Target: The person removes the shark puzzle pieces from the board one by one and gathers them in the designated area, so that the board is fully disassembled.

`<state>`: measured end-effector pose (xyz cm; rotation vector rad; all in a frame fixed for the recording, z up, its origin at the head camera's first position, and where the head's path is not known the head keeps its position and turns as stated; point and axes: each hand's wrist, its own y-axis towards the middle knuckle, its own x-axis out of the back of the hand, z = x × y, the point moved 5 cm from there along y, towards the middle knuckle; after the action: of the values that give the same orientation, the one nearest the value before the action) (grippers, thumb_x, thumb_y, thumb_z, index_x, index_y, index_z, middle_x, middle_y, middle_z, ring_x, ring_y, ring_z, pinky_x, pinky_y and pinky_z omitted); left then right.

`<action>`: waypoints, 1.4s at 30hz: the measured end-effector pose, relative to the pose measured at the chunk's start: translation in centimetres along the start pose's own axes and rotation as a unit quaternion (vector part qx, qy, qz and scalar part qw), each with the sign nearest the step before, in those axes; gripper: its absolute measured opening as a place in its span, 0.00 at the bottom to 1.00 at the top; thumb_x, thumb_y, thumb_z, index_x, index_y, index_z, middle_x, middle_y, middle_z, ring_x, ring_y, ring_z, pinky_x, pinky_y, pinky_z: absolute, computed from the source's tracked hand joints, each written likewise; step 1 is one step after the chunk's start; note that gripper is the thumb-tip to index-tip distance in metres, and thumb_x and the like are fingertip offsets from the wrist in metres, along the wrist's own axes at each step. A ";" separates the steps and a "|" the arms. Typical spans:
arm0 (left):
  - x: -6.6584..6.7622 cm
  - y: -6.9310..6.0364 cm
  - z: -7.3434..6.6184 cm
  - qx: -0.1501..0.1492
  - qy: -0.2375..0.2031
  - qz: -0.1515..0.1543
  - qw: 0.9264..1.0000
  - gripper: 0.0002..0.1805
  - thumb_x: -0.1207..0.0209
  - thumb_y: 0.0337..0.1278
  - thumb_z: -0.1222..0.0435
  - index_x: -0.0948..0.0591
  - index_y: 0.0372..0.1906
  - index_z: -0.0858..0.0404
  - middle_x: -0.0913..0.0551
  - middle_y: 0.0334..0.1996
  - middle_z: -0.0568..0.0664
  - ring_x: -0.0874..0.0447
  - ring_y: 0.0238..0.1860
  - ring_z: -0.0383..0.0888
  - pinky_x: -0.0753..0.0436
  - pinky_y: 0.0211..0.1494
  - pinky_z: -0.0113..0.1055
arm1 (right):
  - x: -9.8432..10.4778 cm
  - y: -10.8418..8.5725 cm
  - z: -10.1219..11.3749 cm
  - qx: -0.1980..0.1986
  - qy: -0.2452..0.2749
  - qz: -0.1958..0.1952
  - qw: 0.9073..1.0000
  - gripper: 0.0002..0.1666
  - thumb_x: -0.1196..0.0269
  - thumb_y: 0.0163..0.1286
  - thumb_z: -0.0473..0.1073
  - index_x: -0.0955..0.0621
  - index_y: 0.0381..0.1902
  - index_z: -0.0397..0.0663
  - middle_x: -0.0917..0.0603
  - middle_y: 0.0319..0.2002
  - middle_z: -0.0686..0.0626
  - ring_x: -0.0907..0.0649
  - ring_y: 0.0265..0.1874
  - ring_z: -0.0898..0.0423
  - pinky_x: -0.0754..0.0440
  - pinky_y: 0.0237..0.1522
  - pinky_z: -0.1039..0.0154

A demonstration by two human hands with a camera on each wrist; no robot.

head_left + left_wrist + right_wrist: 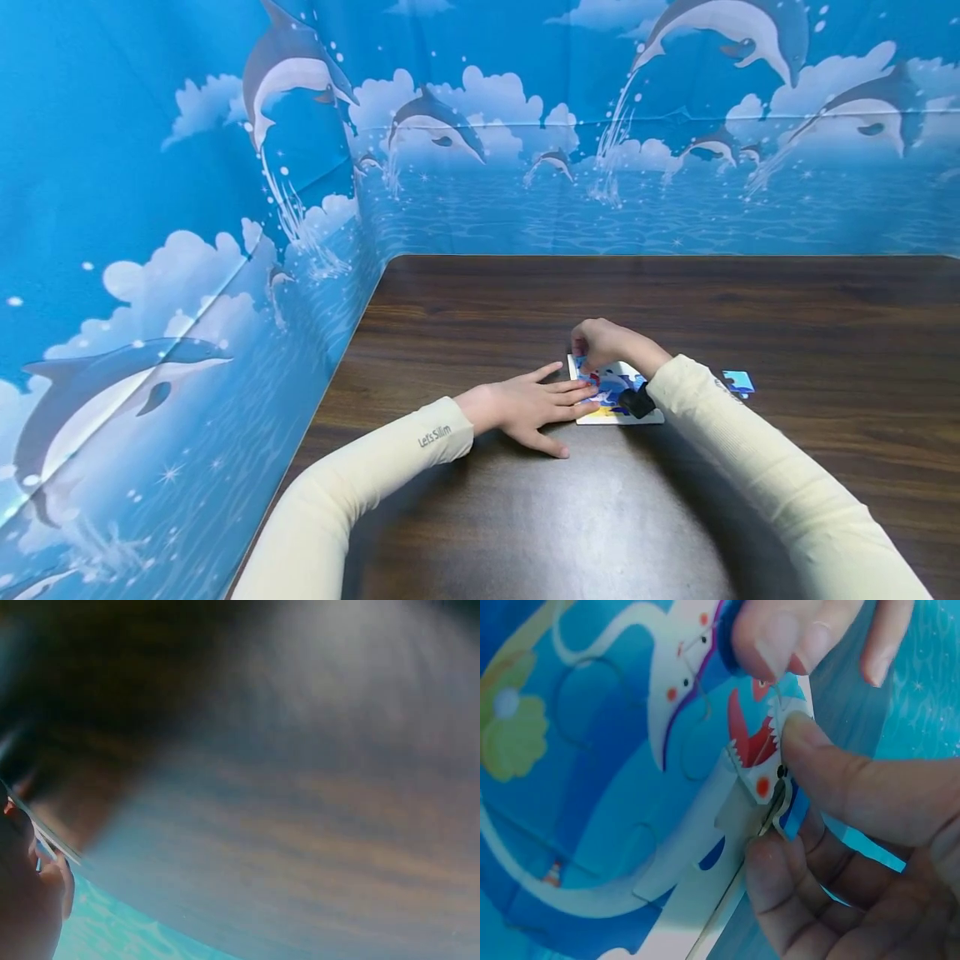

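Pinching blue-and-white cardboard jigsaw piece [796, 811] in right hand [600, 342] at eleven o'clock on white-bordered rectangular puzzle board [618, 421]; resting spread, unclenched left hand [534, 406] over nine o'clock edge. Seemingly fitting piece; probably needing alignment next, then flat pressing.

Blurred tabletop [315, 817], dark toward upper left, hand [30, 907] at lower left, thin pale strip [54, 841], turquoise rippled backdrop [112, 922] below

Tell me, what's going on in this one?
A person is handling a jigsaw puzzle on a dark table. The right hand pinches a piece at the puzzle's edge, where bare backing shows beside it; the left hand lies spread, partly over the puzzle. At least one loose piece lies off to the right.
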<state>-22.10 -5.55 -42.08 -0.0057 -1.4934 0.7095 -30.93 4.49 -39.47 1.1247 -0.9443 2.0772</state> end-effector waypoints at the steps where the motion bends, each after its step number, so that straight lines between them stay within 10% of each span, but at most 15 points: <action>1: 0.0 0.0 0.1 -0.003 -0.001 0.003 1.000 0.44 0.65 0.61 0.33 0.65 0.74 0.45 0.67 0.76 0.39 0.72 0.76 0.36 0.69 0.76 0.48 | 0.0 0.0 0.0 0.003 0.000 0.003 1.000 0.10 0.30 0.52 0.32 0.22 0.30 0.41 0.22 0.28 0.48 0.27 0.27 0.57 0.28 0.29 0.67; 14: 0.8 0.3 0.2 -0.020 -0.015 0.020 0.999 0.44 0.61 0.60 0.33 0.62 0.75 0.44 0.63 0.76 0.39 0.69 0.76 0.37 0.65 0.76 0.52 | 0.1 -0.1 0.1 0.041 -0.010 0.026 0.999 0.10 0.32 0.55 0.33 0.24 0.31 0.39 0.24 0.29 0.47 0.28 0.28 0.56 0.30 0.30 0.67; 32: 1.0 0.3 0.0 -0.011 -0.030 0.025 0.999 0.45 0.57 0.59 0.34 0.60 0.75 0.45 0.61 0.76 0.39 0.66 0.76 0.37 0.64 0.77 0.48 | 1.9 -1.3 1.3 0.119 0.018 -0.055 0.991 0.12 0.33 0.47 0.25 0.25 0.20 0.41 0.27 0.18 0.51 0.31 0.19 0.60 0.32 0.25 0.67; 42: 0.8 0.4 0.1 -0.003 -0.030 0.036 0.999 0.45 0.59 0.58 0.33 0.62 0.74 0.43 0.64 0.76 0.38 0.68 0.76 0.35 0.67 0.76 0.51 | 3.9 -2.8 -1.8 0.076 0.095 -0.059 0.991 0.03 0.34 0.55 0.28 0.18 0.25 0.37 0.15 0.23 0.46 0.19 0.22 0.57 0.21 0.27 0.64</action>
<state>-22.42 -4.94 -41.47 -0.0425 -1.5579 0.7690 -31.45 8.11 -35.94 1.0099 -0.6240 2.1429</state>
